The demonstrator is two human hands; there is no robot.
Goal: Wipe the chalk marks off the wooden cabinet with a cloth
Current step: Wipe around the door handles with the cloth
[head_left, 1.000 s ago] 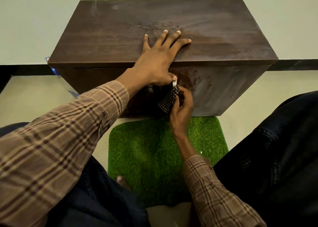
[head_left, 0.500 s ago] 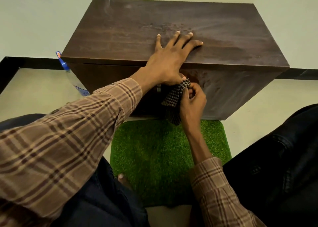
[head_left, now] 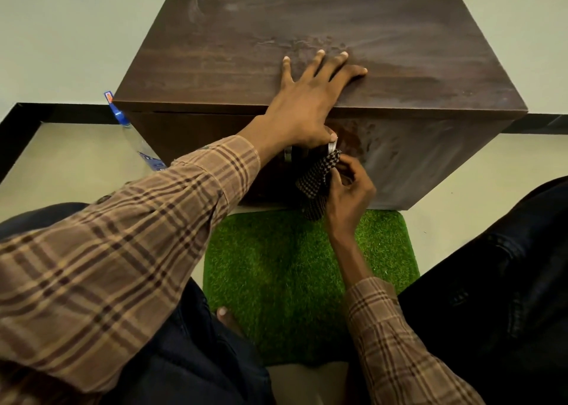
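Observation:
A dark wooden cabinet [head_left: 215, 51] stands on the floor against the wall. Faint pale smears show on its top and on the right half of its front face [head_left: 399, 158]. My left hand [head_left: 307, 97] lies flat on the top with straight, spread fingers, the thumb hanging over the front edge. My right hand [head_left: 349, 195] pinches a black-and-white checked cloth [head_left: 319, 177] and holds it against the front face, just below the left thumb. A metal handle [head_left: 332, 146] shows beside the cloth.
A green artificial-grass mat [head_left: 292, 266] lies on the floor in front of the cabinet, between my knees in dark trousers. A plastic bottle with a blue cap [head_left: 135, 140] stands at the cabinet's left corner. A black skirting strip [head_left: 61, 109] runs along the wall.
My right hand with the cloth rose slightly on the front face and then dropped back a little. The left hand stayed flat on the top. The view shifted left.

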